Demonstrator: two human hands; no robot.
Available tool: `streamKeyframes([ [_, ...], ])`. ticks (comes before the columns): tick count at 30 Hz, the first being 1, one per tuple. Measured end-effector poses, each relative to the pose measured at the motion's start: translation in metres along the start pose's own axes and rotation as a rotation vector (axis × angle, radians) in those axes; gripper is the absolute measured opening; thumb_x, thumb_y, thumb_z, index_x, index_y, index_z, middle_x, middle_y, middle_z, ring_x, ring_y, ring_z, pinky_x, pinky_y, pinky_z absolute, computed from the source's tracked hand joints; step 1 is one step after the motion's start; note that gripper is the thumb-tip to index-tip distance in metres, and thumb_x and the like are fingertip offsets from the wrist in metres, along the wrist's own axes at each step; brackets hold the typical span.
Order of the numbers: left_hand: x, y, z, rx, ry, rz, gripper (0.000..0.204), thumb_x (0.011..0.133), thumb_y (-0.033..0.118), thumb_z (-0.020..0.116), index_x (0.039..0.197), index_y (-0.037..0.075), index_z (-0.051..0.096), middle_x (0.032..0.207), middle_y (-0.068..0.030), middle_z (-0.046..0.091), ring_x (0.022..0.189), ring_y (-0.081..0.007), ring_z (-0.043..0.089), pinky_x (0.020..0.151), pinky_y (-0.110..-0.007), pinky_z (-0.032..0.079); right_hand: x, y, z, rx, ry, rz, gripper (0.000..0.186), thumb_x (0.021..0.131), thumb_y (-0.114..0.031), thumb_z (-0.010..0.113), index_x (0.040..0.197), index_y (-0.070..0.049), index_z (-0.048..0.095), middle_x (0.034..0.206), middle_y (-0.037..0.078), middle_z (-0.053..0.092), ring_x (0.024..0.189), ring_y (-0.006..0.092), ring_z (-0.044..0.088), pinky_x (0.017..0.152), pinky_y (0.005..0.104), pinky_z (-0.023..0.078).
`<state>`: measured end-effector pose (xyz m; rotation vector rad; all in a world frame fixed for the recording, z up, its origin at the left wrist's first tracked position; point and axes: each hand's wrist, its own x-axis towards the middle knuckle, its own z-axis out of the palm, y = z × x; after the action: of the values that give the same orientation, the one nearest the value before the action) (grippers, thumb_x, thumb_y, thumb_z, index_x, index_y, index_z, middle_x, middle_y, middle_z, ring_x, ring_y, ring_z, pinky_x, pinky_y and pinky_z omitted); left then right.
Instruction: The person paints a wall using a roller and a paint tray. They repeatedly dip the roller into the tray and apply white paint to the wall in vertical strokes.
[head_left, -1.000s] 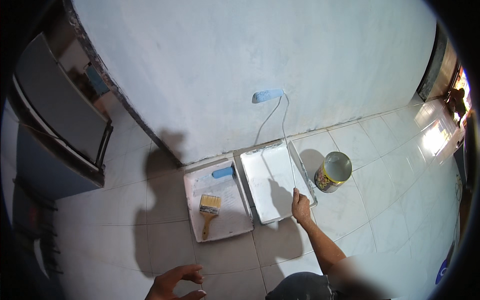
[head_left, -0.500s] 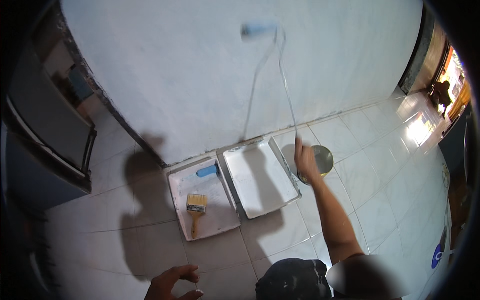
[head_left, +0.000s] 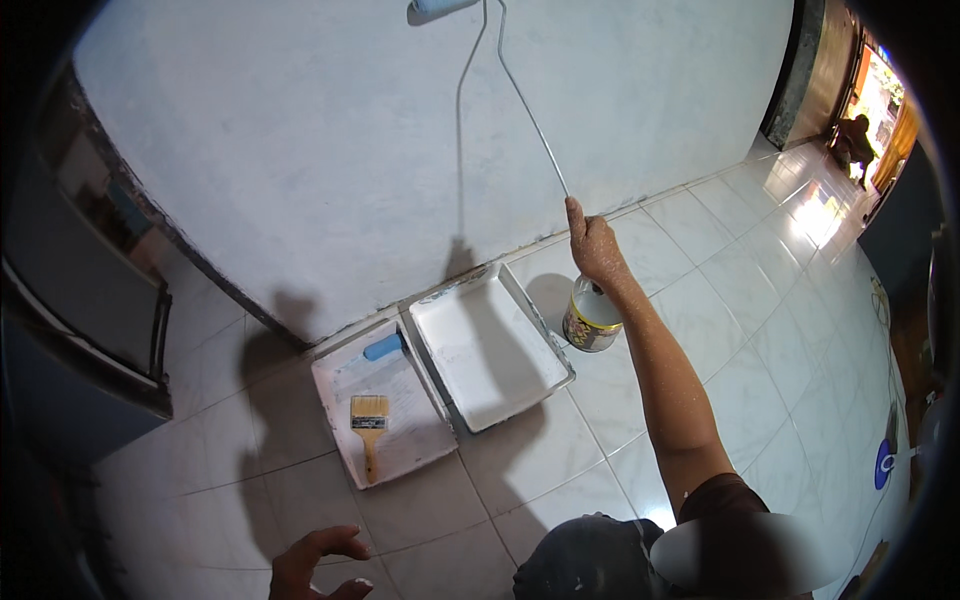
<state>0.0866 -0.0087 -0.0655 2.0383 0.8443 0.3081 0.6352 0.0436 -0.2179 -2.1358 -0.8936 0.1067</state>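
Observation:
My right hand (head_left: pixel 597 247) is closed round the handle of a paint roller, its arm stretched out toward the wall. From the hand a long, bent wire frame runs up to the blue roller sleeve (head_left: pixel 447 6), which is at the pale wall (head_left: pixel 340 130) and partly cut off by the top edge. Below, at the lower left, my left hand (head_left: pixel 318 565) holds nothing, thumb and fingers apart in a curve. Nearest to it is a shallow paint tray (head_left: pixel 420 425) with a flat paintbrush (head_left: pixel 370 425) and a small blue roller (head_left: pixel 383 347) lying in it.
A second tray (head_left: pixel 490 350), coated white, stands beside the first along the wall's foot. Right of it, partly behind my right forearm, is a paint can (head_left: pixel 590 330). Dark furniture (head_left: pixel 85 320) stands left. A person (head_left: pixel 853 145) is near the far-right doorway.
My right hand has moved up and farther from the trays, taking the roller higher on the wall. My left hand keeps its open curve. The whole view has shifted slightly.

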Motion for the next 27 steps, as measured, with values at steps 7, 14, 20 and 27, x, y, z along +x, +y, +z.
streamKeyframes([
  [7, -0.026, 0.004, -0.012, -0.063, 0.084, -0.046, 0.051, 0.092, 0.024, 0.071, 0.134, 0.000, 0.055, 0.107, -0.0118, 0.067, 0.100, -0.0231, 0.067, 0.092, -0.036, 0.051, -0.129, 0.140, 0.129, 0.103, 0.099, 0.036, 0.064, 0.106, -0.044, 0.039, 0.122, 0.017, 0.053, 0.111, 0.046, 0.056, 0.115, 0.0593, 0.052, 0.100, 0.0574, 0.041],
  [14, -0.006, -0.002, -0.007, -0.092, 0.113, -0.076, 0.059, 0.094, 0.038, 0.069, 0.135, -0.001, 0.052, 0.107, -0.0119, 0.066, 0.101, -0.0232, 0.067, 0.093, -0.036, 0.051, -0.032, 0.032, 0.007, -0.027, -0.113, -0.001, 0.072, 0.106, -0.053, 0.032, 0.118, 0.015, 0.055, 0.102, 0.039, 0.062, 0.101, 0.0583, 0.057, 0.086, 0.0580, 0.047],
  [20, 0.003, 0.001, 0.004, -0.243, 0.050, -0.007, 0.068, 0.092, 0.047, 0.070, 0.134, -0.003, 0.052, 0.109, -0.0123, 0.066, 0.102, -0.0246, 0.066, 0.094, -0.038, 0.051, 0.014, 0.005, -0.045, -0.028, -0.089, 0.092, 0.063, 0.108, -0.047, 0.030, 0.120, 0.008, 0.057, 0.083, 0.034, 0.064, 0.073, 0.0482, 0.064, 0.067, 0.0572, 0.050],
  [27, -0.017, -0.006, -0.006, -0.317, 0.191, 0.002, 0.067, 0.095, 0.044, 0.067, 0.136, -0.006, 0.050, 0.112, -0.0119, 0.064, 0.103, -0.0246, 0.065, 0.094, -0.039, 0.051, -0.115, 0.131, 0.070, 0.135, -0.163, 0.290, 0.075, 0.104, -0.056, 0.032, 0.117, 0.011, 0.061, 0.103, 0.046, 0.060, 0.102, 0.0567, 0.062, 0.087, 0.0569, 0.050],
])
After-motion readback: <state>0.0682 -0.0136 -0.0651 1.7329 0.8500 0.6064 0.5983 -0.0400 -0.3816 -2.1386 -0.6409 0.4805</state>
